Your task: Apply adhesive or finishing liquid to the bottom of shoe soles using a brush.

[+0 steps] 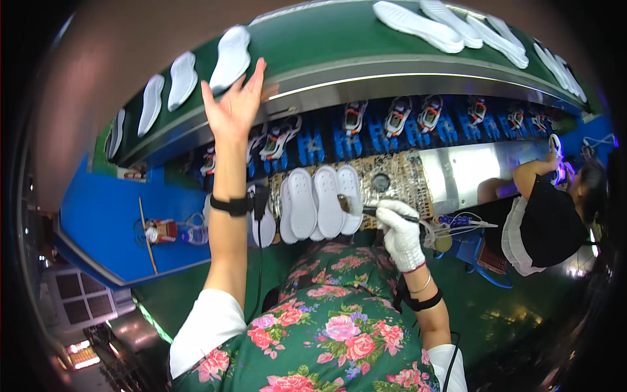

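My bare left hand [233, 110] is raised, palm up with fingers spread, at the edge of the green conveyor belt [307, 49]. Its fingertips are just beside a white shoe sole [232, 57] lying there; the hand holds nothing. In a white knitted glove, my right hand [400, 236] is closed around the black handle of a brush [369, 211]. The brush's brownish head reaches over the rightmost of several white soles [302, 202], laid side by side and partly overlapping on the worn bench [413, 186] in front of me.
More white soles [418, 26] lie along the belt. Below it, shoe uppers [398, 116] stand on a lower line with blue holders. A small dark round container [380, 181] sits on the bench. At right, another person [545, 222] works; a plastic bottle [196, 235] lies at left.
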`<state>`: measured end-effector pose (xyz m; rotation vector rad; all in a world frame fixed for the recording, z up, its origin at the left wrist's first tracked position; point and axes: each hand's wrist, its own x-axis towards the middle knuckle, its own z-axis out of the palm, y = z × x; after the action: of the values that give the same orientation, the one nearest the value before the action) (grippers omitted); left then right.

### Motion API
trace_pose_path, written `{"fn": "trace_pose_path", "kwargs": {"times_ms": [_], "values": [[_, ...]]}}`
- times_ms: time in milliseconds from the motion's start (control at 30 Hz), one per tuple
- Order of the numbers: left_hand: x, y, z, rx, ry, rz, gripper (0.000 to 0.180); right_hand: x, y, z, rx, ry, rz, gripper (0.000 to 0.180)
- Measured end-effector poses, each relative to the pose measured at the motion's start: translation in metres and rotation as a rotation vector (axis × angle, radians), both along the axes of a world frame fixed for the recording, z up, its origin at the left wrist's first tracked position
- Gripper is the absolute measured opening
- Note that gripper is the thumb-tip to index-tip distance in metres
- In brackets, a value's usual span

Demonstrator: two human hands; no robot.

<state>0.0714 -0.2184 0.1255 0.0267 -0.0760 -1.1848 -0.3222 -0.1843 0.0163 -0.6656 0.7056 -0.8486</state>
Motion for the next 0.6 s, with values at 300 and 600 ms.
{"fn": "trace_pose_path", "kwargs": {"times_ms": [300, 600], "values": [[-0.153, -0.116, 0.012, 0.234, -1.25, 0.115, 0.057, -0.021, 0.005, -0.01, 0.063, 0.022, -0.124, 0.018], [-0.244, -0.261, 0.006, 0.568, -2.303, 0.765, 0.065, -0.055, -0.008, -0.002, 0.046, 0.052, -0.258, 0.018]]}}
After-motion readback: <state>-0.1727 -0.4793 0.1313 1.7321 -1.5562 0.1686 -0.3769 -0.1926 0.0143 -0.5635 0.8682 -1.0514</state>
